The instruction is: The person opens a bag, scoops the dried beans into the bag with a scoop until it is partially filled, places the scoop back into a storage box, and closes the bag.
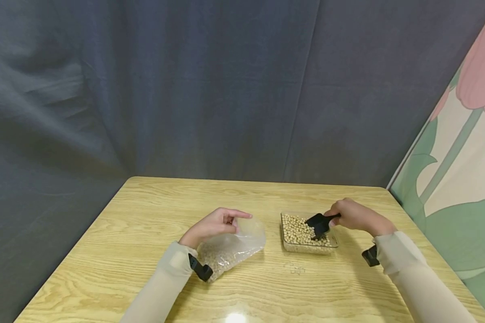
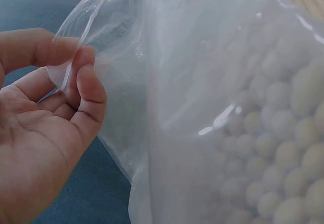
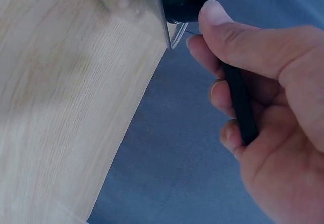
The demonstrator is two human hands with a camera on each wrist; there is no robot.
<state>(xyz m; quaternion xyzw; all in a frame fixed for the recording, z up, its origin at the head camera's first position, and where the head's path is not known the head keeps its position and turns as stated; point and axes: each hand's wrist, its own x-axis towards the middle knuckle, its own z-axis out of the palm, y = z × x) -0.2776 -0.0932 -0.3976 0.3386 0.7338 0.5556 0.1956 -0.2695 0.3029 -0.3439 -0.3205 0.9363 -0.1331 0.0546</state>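
My left hand (image 1: 217, 224) pinches the top edge of a clear zip-lock bag (image 1: 248, 235), its fingers curled at the seal strip in the left wrist view. Pale round beans, like soybeans (image 2: 288, 158), fill the lower part of the bag, which rests on the table. My right hand (image 1: 353, 215) grips the handle of a small black scoop (image 1: 320, 224), thumb along the top. The scoop's blade dips into the yellowish beans (image 1: 297, 231) in a clear rectangular container (image 1: 307, 248). How many beans lie in the blade cannot be seen.
Both things stand on a light wood-grain table (image 1: 145, 215), the container right of the bag. A dark blue-grey curtain (image 1: 210, 89) hangs behind the table, and a flower-patterned cloth (image 1: 448, 179) is at the right. Small faint marks (image 1: 295, 269) show on the tabletop before the container.
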